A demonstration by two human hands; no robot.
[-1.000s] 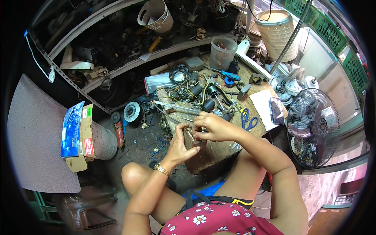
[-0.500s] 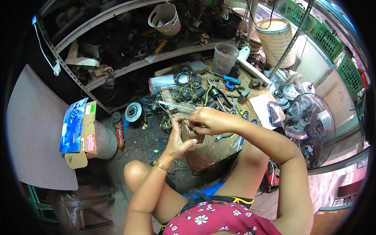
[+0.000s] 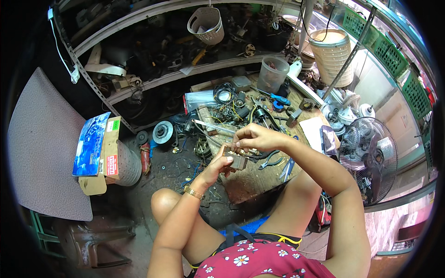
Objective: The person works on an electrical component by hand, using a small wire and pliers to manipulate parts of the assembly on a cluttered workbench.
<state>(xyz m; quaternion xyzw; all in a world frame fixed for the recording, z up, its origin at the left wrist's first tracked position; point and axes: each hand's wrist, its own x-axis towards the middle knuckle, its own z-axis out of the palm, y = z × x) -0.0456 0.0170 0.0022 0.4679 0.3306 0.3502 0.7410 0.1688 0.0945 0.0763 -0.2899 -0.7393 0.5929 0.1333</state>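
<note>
My left hand [image 3: 214,170], with a gold watch band on its wrist, grips a small brown-grey block [image 3: 238,162] with its thumb across one side. The block is held above the near end of a low wooden board. At the top of the block, my right hand [image 3: 254,138] has its fingertips pinched together; whatever is between them is too small to make out. A long pale flat strip [image 3: 209,126] lies beyond my hands. To the right of the block, pliers [image 3: 269,161] with dark handles and scissors [image 3: 287,168] rest on the wooden board [image 3: 245,187].
Tangled wires [image 3: 225,113], a blue-handled screwdriver [image 3: 280,99] and a clear plastic tub [image 3: 271,74] crowd the board's far part. A caged fan [image 3: 371,157] stands at right. At left are an open carton [image 3: 109,150] on a bin and a metal pulley-like disc [image 3: 162,132].
My left fingers, raised earlier, have closed in around the block, which now shows more of its side. My right hand has loosened from a curled grip into a fingertip pinch. The view has shifted slightly.
</note>
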